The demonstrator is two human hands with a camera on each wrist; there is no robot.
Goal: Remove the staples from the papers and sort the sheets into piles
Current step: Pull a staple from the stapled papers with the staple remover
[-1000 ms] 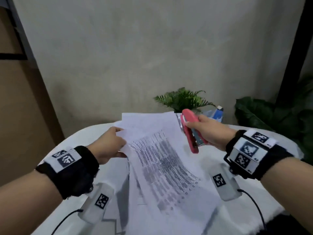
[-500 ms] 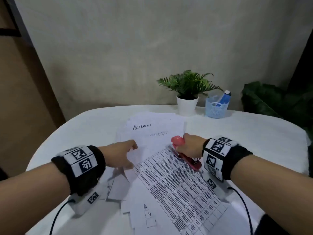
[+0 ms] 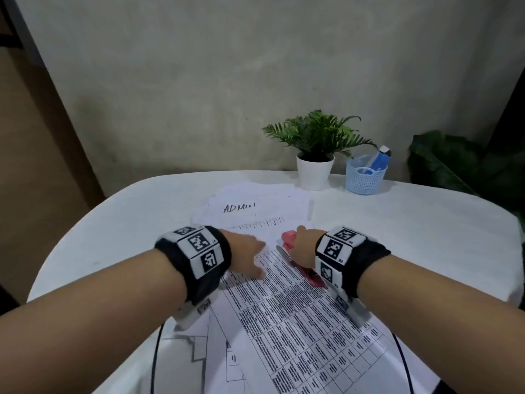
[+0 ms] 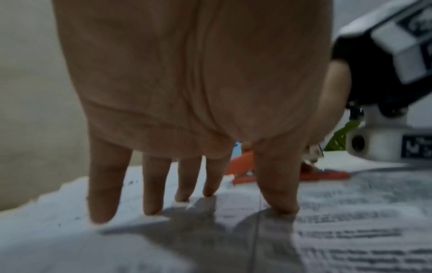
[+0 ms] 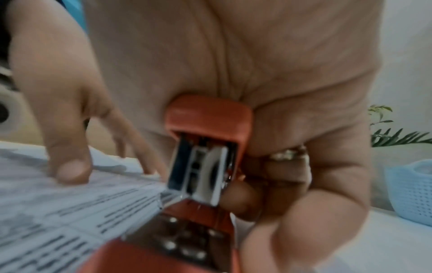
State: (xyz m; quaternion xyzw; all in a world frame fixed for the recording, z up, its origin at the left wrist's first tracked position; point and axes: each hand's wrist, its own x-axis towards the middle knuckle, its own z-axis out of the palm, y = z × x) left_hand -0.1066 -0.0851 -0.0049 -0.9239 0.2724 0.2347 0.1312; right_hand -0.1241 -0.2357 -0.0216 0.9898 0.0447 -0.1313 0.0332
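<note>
A printed table sheet (image 3: 298,322) lies slanted on the white table (image 3: 412,228), over other sheets. My left hand (image 3: 250,260) presses its straight fingers (image 4: 151,194) down on the sheet's upper left part. My right hand (image 3: 305,248) grips a red stapler (image 3: 301,265) that rests on the sheet's upper right edge; in the right wrist view the stapler (image 5: 205,157) is held by curled fingers (image 5: 280,184) and its metal parts meet the paper (image 5: 70,212). A sheet marked ADMIN (image 3: 255,206) lies beyond my hands. No staple is visible.
A potted fern (image 3: 315,155) in a white pot and a light blue basket (image 3: 365,177) holding a blue item stand at the table's far edge. A drawing sheet (image 3: 199,351) lies under the printed one near me. Dark leaves (image 3: 454,163) stand beyond the table at right.
The printed sheets, held up a second ago, now lie flat on the table. My right hand brought the stapler down onto the sheet's edge; my left hand let go and now presses flat.
</note>
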